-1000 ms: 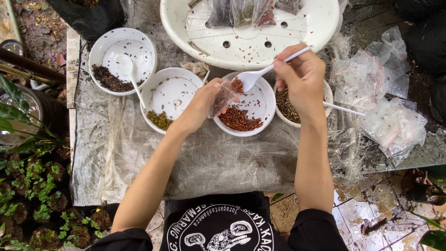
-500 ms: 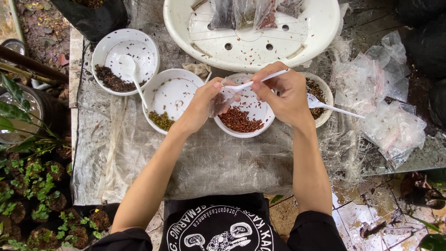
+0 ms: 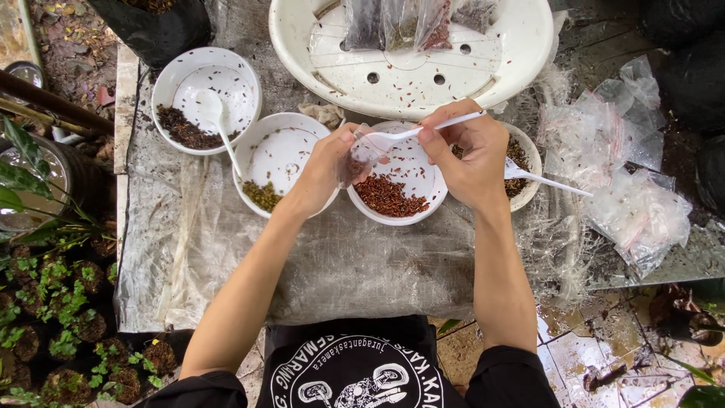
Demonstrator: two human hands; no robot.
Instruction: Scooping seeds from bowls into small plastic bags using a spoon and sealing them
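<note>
My left hand (image 3: 321,170) pinches a small clear plastic bag (image 3: 355,160) with reddish seeds in its bottom, held open over a white bowl of red-brown seeds (image 3: 393,193). My right hand (image 3: 472,155) grips a white plastic spoon (image 3: 411,134) by its handle, the spoon's head at the bag's mouth. Both hands hover above that middle bowl, close together.
A bowl with greenish seeds (image 3: 276,162) and a bowl of dark seeds with a spoon (image 3: 204,98) sit to the left. A fourth bowl (image 3: 521,162) with a spoon lies behind my right hand. A large white tray (image 3: 411,53) holds filled bags; empty bags (image 3: 627,174) pile at right.
My right hand swung left from above the right-hand bowl, bringing the spoon down to the mouth of the bag. My left hand stayed over the middle bowl.
</note>
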